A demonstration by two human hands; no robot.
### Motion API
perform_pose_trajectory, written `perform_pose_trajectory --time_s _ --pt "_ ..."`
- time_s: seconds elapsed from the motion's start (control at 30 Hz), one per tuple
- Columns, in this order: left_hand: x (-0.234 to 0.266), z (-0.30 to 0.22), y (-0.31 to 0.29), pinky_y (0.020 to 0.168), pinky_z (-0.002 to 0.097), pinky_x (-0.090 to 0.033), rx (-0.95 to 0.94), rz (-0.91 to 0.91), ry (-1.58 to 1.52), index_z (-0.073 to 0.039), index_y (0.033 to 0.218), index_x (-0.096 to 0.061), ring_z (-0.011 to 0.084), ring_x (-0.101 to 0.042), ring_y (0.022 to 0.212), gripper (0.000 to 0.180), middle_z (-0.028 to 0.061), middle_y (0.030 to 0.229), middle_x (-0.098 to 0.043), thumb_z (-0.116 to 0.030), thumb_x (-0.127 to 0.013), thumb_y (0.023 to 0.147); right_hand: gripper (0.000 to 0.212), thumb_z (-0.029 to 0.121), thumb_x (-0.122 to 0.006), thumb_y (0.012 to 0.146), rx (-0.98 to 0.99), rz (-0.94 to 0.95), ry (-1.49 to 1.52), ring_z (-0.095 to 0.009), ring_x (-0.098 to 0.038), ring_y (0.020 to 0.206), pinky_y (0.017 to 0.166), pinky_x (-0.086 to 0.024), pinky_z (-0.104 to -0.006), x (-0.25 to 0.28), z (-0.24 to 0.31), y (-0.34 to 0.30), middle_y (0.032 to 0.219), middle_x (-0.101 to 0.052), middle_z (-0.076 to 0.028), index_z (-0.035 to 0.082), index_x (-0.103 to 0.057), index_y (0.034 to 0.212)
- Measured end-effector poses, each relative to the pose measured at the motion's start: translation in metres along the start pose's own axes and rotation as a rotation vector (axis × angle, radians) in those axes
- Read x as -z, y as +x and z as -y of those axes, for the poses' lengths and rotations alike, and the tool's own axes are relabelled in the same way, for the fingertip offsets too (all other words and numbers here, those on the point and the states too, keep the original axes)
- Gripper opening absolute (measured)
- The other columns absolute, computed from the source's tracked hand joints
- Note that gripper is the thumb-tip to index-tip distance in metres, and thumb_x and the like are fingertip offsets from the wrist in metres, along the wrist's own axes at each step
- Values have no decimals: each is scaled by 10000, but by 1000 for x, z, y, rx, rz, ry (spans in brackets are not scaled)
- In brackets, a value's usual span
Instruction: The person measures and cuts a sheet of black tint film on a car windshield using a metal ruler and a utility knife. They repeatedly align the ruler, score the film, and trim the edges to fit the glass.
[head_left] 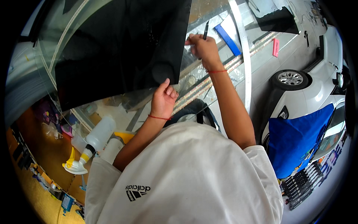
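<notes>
- Head view, the only one, looking down past my white shirt: a large, dark, glossy sheet [123, 48] filled the upper left, lying over a see-through surface [201, 10], its right edge and nearest corner closest to me.
- My right hand [206, 48] was wrapped narrowly around a slim black pen-like tool [206, 29], which stood up out of the fist. My fingertips reached left to the sheet's right edge; whether they also pinched it, I could not tell.
- My left hand [163, 102] was at the sheet's near edge, just left of that corner, fingers curled and thumb raised against the dark area. I could not tell whether it gripped the film or only rested there.
- To the right of my right hand lay a blue-edged flat blade [228, 40], then a long, curved white strip [244, 56], and past it a small pink tool [276, 47]. A spray bottle [100, 134] with a yellow-and-white head stood at lower left.
- I judged the step in hand to be handling the sheet at its near right corner, tool kept ready.
- The next move, I judged, called for a light, steady hold on both edges, keeping the sheet flat and the tool's tip clear of it.
</notes>
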State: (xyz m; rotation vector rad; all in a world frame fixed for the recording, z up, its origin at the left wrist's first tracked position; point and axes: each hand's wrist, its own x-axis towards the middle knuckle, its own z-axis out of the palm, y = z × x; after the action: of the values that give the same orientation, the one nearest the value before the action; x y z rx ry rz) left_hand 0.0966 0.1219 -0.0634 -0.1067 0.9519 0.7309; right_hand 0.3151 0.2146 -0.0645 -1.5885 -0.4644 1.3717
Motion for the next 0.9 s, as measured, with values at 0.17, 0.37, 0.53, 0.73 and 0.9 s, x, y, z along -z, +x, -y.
perform_pose_trajectory --time_s 0.17,0.37,0.53,0.73,0.9 --pt "0 0 -4 728 318 -416 -15 1 10 -184 717 -477 130 -448 649 345 -32 646 -438 -265 -655 1001 353 322 -762 925 -55 -66 -89 -101 -519 481 444 -334 -257 -19 18 7 699 -633 -42 10 -656 799" --pt "1 -2 -2 735 325 -419 -13 0 13 -183 716 -481 133 -450 651 341 -29 648 -439 -255 -655 1001 284 215 -789 892 92 -167 -159 -117 -523 500 463 -361 -272 -22 46 88 664 -600 -25 30 -635 742" --pt "6 0 0 740 328 -416 -9 30 13 -173 708 -484 139 -465 661 348 -25 652 -448 -252 -647 1005 172 160 -766 876 198 -144 -236 -114 -547 562 472 -359 -270 -15 74 140 735 -646 -40 22 -691 806" --pt "8 0 0 735 336 -421 -1 27 -3 -155 705 -506 151 -490 680 346 -19 669 -466 -241 -664 1000 147 134 -743 870 147 -144 -164 -112 -548 600 478 -353 -255 -8 80 154 820 -705 -76 -4 -706 835" --pt "10 1 1 732 336 -421 3 32 -19 -151 715 -515 152 -493 682 335 -16 675 -469 -229 -664 1004 161 139 -735 905 146 -115 -76 -111 -542 582 470 -352 -262 -9 83 152 771 -674 -73 -21 -722 910"
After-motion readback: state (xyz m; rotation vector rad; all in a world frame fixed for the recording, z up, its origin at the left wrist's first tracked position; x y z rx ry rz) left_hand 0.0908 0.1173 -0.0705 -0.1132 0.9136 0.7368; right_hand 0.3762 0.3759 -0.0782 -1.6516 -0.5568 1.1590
